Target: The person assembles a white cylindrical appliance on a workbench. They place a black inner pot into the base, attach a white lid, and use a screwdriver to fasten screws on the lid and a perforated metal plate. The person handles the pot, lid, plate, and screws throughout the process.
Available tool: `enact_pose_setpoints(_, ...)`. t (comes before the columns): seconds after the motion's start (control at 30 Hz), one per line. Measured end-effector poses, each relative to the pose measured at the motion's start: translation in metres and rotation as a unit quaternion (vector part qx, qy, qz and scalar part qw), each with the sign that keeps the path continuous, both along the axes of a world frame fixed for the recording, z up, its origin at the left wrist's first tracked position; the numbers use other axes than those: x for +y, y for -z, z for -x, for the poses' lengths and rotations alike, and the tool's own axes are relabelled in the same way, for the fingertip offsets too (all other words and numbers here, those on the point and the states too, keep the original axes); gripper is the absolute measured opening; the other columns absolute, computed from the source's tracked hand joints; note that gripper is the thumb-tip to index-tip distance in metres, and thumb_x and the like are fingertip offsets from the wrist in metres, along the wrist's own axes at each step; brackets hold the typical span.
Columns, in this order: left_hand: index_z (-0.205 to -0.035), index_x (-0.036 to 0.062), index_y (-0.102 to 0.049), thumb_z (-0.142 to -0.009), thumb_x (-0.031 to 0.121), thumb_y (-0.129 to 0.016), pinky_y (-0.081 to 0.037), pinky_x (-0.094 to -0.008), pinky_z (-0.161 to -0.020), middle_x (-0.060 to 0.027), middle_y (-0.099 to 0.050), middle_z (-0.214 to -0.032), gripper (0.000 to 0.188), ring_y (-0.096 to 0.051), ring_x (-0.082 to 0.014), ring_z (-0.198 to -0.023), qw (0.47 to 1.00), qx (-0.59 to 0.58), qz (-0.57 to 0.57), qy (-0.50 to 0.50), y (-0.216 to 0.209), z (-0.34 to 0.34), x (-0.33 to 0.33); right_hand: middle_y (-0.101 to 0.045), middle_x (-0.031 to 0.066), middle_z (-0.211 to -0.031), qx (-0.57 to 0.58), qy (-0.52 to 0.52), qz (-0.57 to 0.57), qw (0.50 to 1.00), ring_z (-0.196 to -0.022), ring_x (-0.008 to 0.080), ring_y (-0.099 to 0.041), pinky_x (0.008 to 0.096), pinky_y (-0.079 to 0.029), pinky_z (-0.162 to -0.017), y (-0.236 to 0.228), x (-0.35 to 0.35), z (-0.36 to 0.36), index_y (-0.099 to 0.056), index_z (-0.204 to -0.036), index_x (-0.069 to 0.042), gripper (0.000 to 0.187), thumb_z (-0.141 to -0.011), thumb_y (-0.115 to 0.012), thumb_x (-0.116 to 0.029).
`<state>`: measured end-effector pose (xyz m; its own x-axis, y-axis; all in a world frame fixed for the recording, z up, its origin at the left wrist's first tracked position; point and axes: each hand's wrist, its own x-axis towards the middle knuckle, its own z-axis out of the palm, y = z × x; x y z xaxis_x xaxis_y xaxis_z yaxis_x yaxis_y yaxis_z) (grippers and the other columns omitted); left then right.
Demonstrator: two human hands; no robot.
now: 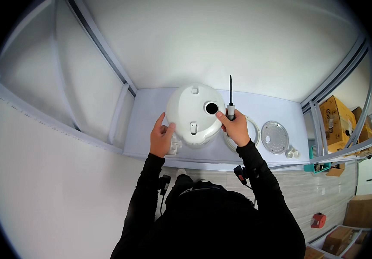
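A large white plastic dome housing (pixel 184 108) with a round dark hole and two small slotted recesses sits in front of me at the table's middle. My left hand (pixel 162 137) is at its left side, thumb on the edge and index finger stretched along the rim; the other fingers are curled. With my right hand (pixel 236 128) I hold a screwdriver (pixel 231 99), its dark shaft pointing away from me. The right thumb rests on the dome beside the hole. Below my right hand lies a white ring (pixel 255 141), partly hidden. Small white plastic parts (pixel 175 146) lie beside my left hand.
A round, perforated translucent disc (pixel 275 137) and small white caps (pixel 293 153) lie on the table (pixel 145 116) to the right. Metal frame posts stand at both sides. Cardboard boxes (pixel 335 121) and a teal basket (pixel 317 168) are beyond the right end.
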<state>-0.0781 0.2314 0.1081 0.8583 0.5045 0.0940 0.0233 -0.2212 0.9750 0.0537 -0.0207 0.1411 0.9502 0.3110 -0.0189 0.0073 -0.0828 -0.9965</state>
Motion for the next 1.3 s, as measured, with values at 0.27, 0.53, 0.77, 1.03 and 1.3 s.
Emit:
enact_pose_setpoints(0.27, -0.153, -0.0016, -0.044, -0.099, 0.024, -0.069, -0.040, -0.0238, -0.061, 0.0024, -0.054, -0.069, 0.065, -0.046, -0.0050, -0.064, 1.000, -0.003, 0.020, 0.007, 0.009, -0.006, 0.002, -0.061, 0.0019, -0.066, -0.023, 0.020, 0.048, 0.998, -0.056, 0.0095, -0.058, 0.0262, -0.047, -0.052, 0.007, 0.000, -0.001, -0.065, -0.089, 0.001, 0.044, -0.091, -0.080, -0.040)
enact_pose_setpoints(0.53, -0.152, -0.0040, -0.044, -0.099, 0.026, -0.068, -0.041, -0.0233, -0.063, 0.0025, -0.056, -0.075, 0.065, -0.048, -0.0048, -0.067, 0.999, -0.004, 0.038, 0.002, 0.017, -0.010, 0.002, -0.063, 0.0082, -0.063, -0.056, 0.054, 0.098, 0.992, -0.057, 0.0166, -0.061, 0.0333, -0.047, -0.055, 0.013, 0.002, 0.000, -0.066, -0.084, 0.004, 0.048, -0.090, -0.079, -0.042)
enact_pose_setpoints(0.77, -0.152, -0.0049, -0.045, -0.100, 0.028, -0.067, -0.040, -0.0225, -0.062, 0.0048, -0.052, -0.073, 0.065, -0.046, -0.0038, -0.067, 0.998, 0.006, 0.053, 0.017, 0.013, -0.012, 0.000, -0.063, 0.0173, -0.068, -0.120, 0.082, 0.127, 0.981, -0.059, 0.0289, -0.061, 0.0402, -0.048, -0.058, 0.016, 0.004, 0.000, -0.065, -0.081, 0.006, 0.050, -0.090, -0.077, -0.042)
enact_pose_setpoints(1.03, -0.151, -0.0060, -0.045, -0.100, 0.029, -0.068, -0.039, -0.0225, -0.060, 0.0041, -0.053, -0.072, 0.066, -0.047, -0.0038, -0.065, 0.997, -0.001, 0.070, 0.013, 0.018, -0.015, -0.002, -0.063, 0.0197, -0.070, -0.130, 0.082, 0.119, 0.981, -0.061, 0.0322, -0.062, 0.0411, -0.048, -0.059, 0.025, 0.004, -0.003, -0.065, -0.081, 0.007, 0.051, -0.092, -0.075, -0.043)
enact_pose_setpoints(1.3, -0.151, -0.0071, -0.044, -0.100, 0.033, -0.068, -0.040, -0.0230, -0.060, 0.0018, -0.056, -0.073, 0.069, -0.049, -0.0046, -0.065, 0.997, -0.015, 0.070, 0.002, 0.027, -0.016, -0.002, -0.065, 0.0133, -0.065, -0.093, 0.065, 0.112, 0.987, -0.057, 0.0216, -0.064, 0.0352, -0.050, -0.057, 0.019, 0.003, 0.001, -0.067, -0.087, 0.004, 0.049, -0.094, -0.074, -0.044)
